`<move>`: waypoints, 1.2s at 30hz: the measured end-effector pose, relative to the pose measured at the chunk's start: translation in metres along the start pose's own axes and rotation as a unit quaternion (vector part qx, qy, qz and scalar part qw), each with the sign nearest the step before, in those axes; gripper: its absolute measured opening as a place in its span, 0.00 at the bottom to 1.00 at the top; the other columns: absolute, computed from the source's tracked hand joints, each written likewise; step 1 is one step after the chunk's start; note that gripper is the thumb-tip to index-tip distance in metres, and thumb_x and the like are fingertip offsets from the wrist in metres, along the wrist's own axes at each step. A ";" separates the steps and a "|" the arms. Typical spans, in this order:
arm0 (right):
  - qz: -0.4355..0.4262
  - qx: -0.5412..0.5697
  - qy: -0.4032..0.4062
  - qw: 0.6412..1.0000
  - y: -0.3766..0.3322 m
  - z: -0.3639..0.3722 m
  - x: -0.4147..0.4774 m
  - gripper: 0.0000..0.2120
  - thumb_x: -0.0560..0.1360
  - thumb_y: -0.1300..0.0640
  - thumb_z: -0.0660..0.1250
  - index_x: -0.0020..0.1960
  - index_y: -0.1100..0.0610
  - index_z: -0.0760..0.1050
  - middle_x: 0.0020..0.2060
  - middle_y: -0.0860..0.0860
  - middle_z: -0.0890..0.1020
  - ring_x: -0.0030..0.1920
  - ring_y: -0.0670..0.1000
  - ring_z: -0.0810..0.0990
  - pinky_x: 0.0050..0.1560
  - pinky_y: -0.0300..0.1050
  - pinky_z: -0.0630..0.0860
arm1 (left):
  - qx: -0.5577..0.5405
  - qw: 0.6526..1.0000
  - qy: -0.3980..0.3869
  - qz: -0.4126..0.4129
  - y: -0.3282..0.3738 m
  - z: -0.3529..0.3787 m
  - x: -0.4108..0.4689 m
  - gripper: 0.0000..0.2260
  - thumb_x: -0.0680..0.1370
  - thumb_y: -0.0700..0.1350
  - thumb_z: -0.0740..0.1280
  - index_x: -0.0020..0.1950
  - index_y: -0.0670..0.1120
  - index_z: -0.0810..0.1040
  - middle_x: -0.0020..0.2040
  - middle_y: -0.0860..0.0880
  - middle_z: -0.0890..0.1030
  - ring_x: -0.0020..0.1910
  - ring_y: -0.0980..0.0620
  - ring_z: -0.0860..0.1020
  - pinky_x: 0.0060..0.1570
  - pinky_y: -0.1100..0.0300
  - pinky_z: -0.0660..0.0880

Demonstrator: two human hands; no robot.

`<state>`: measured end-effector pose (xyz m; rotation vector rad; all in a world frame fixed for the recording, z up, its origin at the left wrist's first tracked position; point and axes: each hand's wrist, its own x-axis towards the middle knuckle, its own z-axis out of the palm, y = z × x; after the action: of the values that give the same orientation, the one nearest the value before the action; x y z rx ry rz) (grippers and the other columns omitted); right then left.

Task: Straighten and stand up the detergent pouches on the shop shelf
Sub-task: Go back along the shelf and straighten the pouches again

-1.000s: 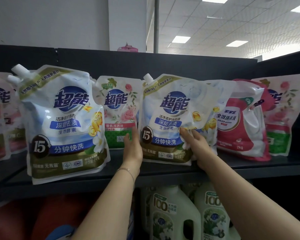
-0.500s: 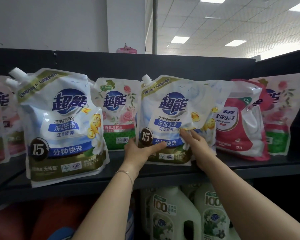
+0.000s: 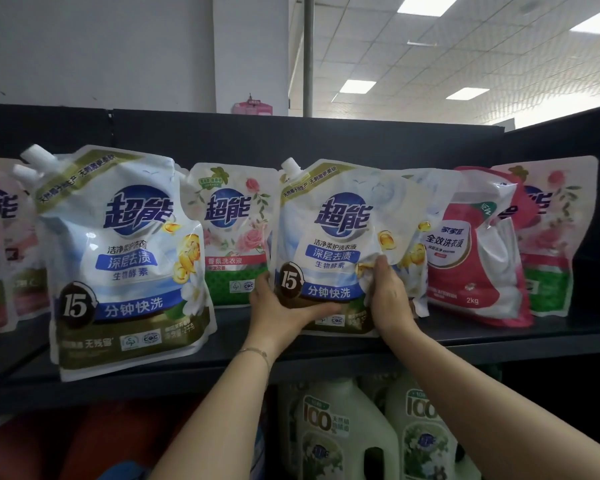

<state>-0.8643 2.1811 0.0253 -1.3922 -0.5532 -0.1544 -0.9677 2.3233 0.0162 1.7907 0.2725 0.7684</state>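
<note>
A white-and-blue detergent pouch (image 3: 340, 223) with a corner spout stands in the middle of the dark shelf (image 3: 499, 344). My left hand (image 3: 278, 306) grips its lower left edge, thumb across the front. My right hand (image 3: 388, 292) holds its right side, fingers curled onto the front. A larger matching pouch (image 3: 125, 254) stands at the left, near the shelf's front edge. A rose-print pouch (image 3: 236, 233) stands between them, further back. A red-and-white pouch (image 3: 475, 247) leans at the right.
More rose-print pouches stand at the far right (image 3: 551, 237) and far left (image 3: 0, 247). Green-and-white detergent jugs (image 3: 343, 434) fill the shelf below. The black back panel (image 3: 326, 136) closes the shelf behind the pouches.
My left hand moved from the gap beside the middle pouch onto its lower left edge and wrapped its thumb across the front. My right hand stayed on the right side.
</note>
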 end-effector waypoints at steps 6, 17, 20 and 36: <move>-0.028 -0.098 0.102 0.990 -0.007 -0.003 0.006 0.24 0.84 0.44 0.46 0.40 0.49 0.74 0.46 0.56 0.83 0.48 0.53 0.81 0.55 0.55 0.77 | 0.065 0.998 0.000 0.026 0.004 0.004 -0.005 0.66 0.50 0.60 0.82 0.78 0.55 0.45 0.76 0.48 0.54 0.75 0.47 0.56 0.72 0.47 0.59; -0.115 -0.313 0.118 0.935 -0.051 -0.018 0.041 0.29 0.84 0.50 0.51 0.27 0.60 0.66 0.29 0.58 0.74 0.34 0.57 0.74 0.40 0.50 0.70 | 0.101 0.994 0.033 0.002 0.004 0.010 -0.002 0.64 0.55 0.64 0.80 0.77 0.60 0.40 0.76 0.46 0.51 0.75 0.42 0.56 0.71 0.45 0.60; -0.102 -0.326 0.077 0.937 -0.059 -0.025 0.053 0.26 0.84 0.50 0.53 0.28 0.57 0.67 0.28 0.56 0.73 0.33 0.54 0.72 0.37 0.46 0.68 | 0.116 0.992 0.040 -0.002 0.003 0.012 -0.001 0.63 0.55 0.65 0.79 0.77 0.59 0.40 0.75 0.45 0.52 0.75 0.42 0.57 0.70 0.46 0.62; -0.418 -0.482 0.036 0.769 -0.036 -0.038 0.012 0.28 0.75 0.49 0.64 0.71 0.54 0.58 0.71 0.57 0.60 0.69 0.59 0.63 0.67 0.56 0.63 | 0.133 0.987 0.082 -0.019 0.004 0.017 -0.005 0.65 0.55 0.65 0.80 0.78 0.50 0.40 0.73 0.42 0.56 0.73 0.40 0.60 0.69 0.48 0.64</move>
<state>-0.8582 2.1402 0.0598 -2.0017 -1.0898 -1.3797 -0.9619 2.3064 0.0152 1.9680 0.5392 0.8858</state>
